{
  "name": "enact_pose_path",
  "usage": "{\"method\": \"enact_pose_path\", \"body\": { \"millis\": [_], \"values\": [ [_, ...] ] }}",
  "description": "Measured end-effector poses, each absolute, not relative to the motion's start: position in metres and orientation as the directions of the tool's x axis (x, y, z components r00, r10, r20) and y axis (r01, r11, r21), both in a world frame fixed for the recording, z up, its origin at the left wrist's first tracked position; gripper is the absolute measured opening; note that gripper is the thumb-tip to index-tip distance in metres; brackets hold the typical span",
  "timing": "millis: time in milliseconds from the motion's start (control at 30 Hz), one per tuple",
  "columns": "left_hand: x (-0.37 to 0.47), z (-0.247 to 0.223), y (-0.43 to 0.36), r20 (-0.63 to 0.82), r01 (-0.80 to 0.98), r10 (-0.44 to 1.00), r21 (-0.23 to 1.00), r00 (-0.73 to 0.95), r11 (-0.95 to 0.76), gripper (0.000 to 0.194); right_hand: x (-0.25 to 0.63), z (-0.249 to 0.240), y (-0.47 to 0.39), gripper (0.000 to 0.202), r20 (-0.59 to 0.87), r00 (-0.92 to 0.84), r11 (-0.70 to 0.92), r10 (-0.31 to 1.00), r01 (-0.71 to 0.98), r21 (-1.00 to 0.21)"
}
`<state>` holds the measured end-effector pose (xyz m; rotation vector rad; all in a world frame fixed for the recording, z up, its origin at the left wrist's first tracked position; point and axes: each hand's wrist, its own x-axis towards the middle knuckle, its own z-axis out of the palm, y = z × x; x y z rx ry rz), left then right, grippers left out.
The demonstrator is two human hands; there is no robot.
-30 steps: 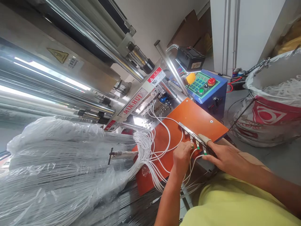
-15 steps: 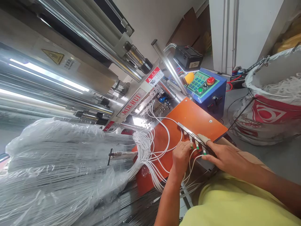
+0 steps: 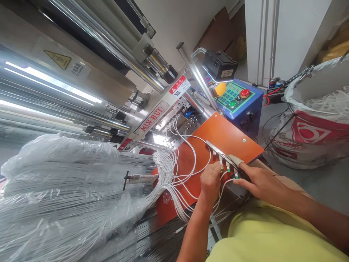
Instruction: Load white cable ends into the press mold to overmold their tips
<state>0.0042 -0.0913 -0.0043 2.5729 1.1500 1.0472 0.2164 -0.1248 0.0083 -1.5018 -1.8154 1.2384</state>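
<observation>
A long metal bar (image 3: 218,150) lies on the orange desk (image 3: 234,133), near the side by the person. Small plugs (image 3: 228,167), some with green ends, sit in a row along it. The left hand (image 3: 211,181) is over the desk, its grip pinched on one small plug. The right hand (image 3: 263,182) has its grip on the bar's near end. White wires (image 3: 167,165) lie across the desk.

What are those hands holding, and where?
The right hand holds the metal strip by its near end; the left hand pinches at a connector, exact grip hidden.
</observation>
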Motion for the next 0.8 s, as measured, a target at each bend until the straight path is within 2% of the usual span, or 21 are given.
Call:
{"method": "enact_pose_path", "body": {
  "millis": [133, 367, 500, 600, 733, 800],
  "values": [
    [0.006, -0.002, -0.09, 0.535, 0.626, 0.685, 0.328, 0.494, -0.708, 0.024, 0.22, 0.009, -0.123, 0.045, -0.206, -0.311, -0.013, 0.928, 0.525, -0.851],
    [0.004, -0.003, -0.089, 0.479, 0.626, 0.703, 0.341, 0.526, -0.701, 0.023, 0.221, 0.006, -0.122, 0.057, -0.239, -0.351, -0.024, 0.905, 0.52, -0.854],
    [0.007, 0.0, -0.088, 0.44, 0.625, 0.769, 0.453, 0.463, -0.636, 0.025, 0.218, 0.005, -0.123, 0.063, -0.223, -0.352, 0.015, 0.909, 0.562, -0.827],
    [0.008, 0.008, -0.087, 0.35, 0.62, 0.845, 0.573, 0.405, -0.535, 0.024, 0.217, 0.003, -0.124, 0.063, -0.263, -0.336, -0.011, 0.904, 0.599, -0.801],
    [0.005, 0.022, -0.083, 0.147, 0.588, 0.972, 0.776, 0.186, -0.23, 0.011, 0.217, -0.003, -0.125, 0.057, -0.266, -0.304, -0.032, 0.915, 0.602, -0.798],
    [0.001, 0.026, -0.08, 0.042, 0.481, 0.996, 0.874, 0.078, -0.075, 0.02, 0.217, -0.006, -0.125, 0.053, -0.241, -0.307, -0.02, 0.921, 0.579, -0.815]
  ]
}}
